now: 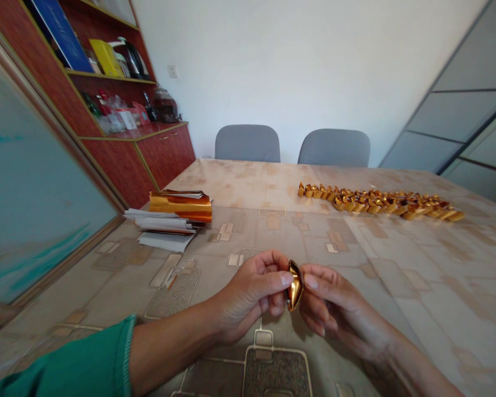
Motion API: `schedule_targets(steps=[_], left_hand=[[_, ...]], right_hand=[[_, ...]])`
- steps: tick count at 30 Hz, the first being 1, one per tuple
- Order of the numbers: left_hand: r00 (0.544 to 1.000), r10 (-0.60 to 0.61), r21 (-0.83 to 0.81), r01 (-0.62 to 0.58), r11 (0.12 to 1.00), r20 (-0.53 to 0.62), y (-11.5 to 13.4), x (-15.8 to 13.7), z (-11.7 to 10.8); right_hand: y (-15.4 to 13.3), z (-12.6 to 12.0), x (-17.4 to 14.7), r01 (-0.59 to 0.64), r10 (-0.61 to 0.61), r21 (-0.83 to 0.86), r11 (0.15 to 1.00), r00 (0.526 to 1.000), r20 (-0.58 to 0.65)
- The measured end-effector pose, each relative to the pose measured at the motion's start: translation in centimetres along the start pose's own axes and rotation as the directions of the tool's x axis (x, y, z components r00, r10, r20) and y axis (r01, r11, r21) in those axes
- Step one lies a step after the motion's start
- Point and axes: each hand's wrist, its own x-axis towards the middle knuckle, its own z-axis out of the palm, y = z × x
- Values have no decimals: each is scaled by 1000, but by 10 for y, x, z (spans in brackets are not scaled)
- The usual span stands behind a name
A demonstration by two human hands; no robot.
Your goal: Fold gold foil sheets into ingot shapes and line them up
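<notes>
Over the near side of the table [231,372], pinching a folded gold paper piece [296,289] in the left hand [254,292]; resting fingertips of the right hand [339,300] at the opposite rim, no telling whether gripping or only touching; probably handling super light, kinda slick, stiff along the folds but denting easily in the middle; so, better be taking hold at the folded ends and not squeezing the shiny belly, tbh.
</notes>
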Motion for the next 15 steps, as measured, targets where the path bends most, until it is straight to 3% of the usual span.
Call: schedule_targets(steps=[15], left_hand=[[1000, -22, 62, 23, 998, -17, 0, 1, -1]], right_hand=[[3, -2, 3, -20, 18, 116, 993, 1000, 21]])
